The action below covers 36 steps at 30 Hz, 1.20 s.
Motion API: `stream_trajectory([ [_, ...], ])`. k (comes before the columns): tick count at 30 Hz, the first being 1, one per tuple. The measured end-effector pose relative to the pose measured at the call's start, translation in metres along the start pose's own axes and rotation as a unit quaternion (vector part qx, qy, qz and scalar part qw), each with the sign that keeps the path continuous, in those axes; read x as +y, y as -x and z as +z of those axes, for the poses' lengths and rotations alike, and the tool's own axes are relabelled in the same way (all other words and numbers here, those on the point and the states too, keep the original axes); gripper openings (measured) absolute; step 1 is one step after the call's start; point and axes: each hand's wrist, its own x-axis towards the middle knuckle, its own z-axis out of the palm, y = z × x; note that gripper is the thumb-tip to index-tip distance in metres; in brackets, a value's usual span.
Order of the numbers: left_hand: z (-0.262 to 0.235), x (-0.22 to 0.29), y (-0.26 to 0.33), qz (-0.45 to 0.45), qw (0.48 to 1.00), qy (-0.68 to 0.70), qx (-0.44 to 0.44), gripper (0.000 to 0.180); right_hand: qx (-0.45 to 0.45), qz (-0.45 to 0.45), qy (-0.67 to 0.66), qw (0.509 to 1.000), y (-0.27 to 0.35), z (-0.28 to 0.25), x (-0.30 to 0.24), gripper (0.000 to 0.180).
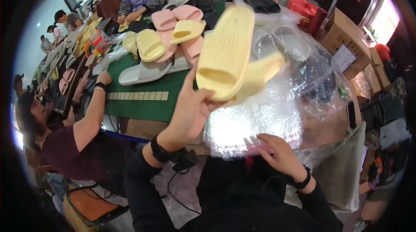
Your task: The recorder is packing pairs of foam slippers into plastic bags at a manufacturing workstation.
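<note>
My left hand (190, 112) is closed on the toe end of a yellow slipper (227, 50), raised above the table with its ribbed sole bed facing me. A second yellow slipper (260, 73) shows behind it at a slant; whether the same fingers grip it too is hidden. Below them lies a shiny stack of clear plastic bags (255, 123). Over the near edge of that stack rests my right hand (279, 154), fingers stretched and thumb apart.
Yellow, pink and grey slippers (145, 72) pile up on the green mat (143, 106), beside a row of pale labels (138, 96). Clear bags with slippers (299, 50), a phone (351, 115) and cardboard boxes (355, 43) are at right. A co-worker (73, 145) sits left; others work across the table.
</note>
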Motion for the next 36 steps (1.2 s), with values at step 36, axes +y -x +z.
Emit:
stream_trajectory([
  [36, 0.147, 0.066, 0.117, 0.357, 0.897, -0.065, -0.252, 0.032, 0.413, -0.635, -0.076, 0.648, -0.026, -0.22, -0.032, 0.056],
])
